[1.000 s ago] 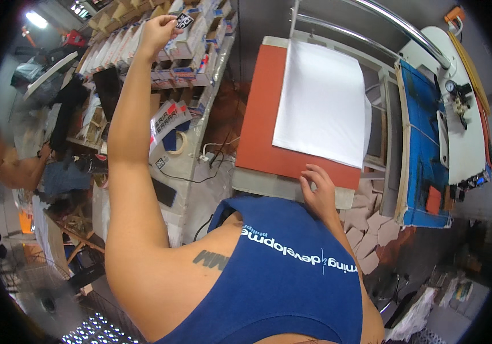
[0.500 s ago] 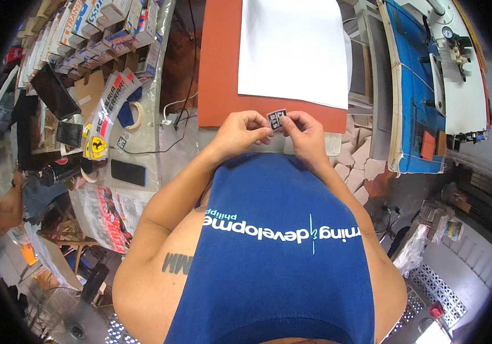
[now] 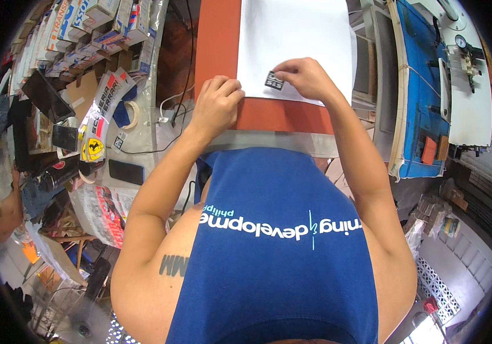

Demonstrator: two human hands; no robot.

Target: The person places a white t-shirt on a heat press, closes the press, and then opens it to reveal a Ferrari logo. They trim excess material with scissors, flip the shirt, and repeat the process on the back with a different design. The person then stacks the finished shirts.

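At far left, boxes (image 3: 92, 40) stand packed in rows toward the far end of the table (image 3: 147, 136), likely to keep them sorted and reachable, while a roll of tape (image 3: 134, 117) and a dark phone (image 3: 126, 171) lie nearer the person, seemingly parked aside. The left hand (image 3: 217, 105) rests with curled fingers at the near left corner of a white cloth (image 3: 297, 34), perhaps steadying it; whether those fingers grip the fabric, I cannot tell. Beneath, a red-brown pad (image 3: 217, 43) seems to give the cloth a flat bed. Next comes 1 small tag (image 3: 273, 81), over the cloth close to its near edge: black, squarish, tilted, with pale lettering. The right hand (image 3: 310, 80), apart from the left, pinches it at its right side, probably so that the print stays uncovered.
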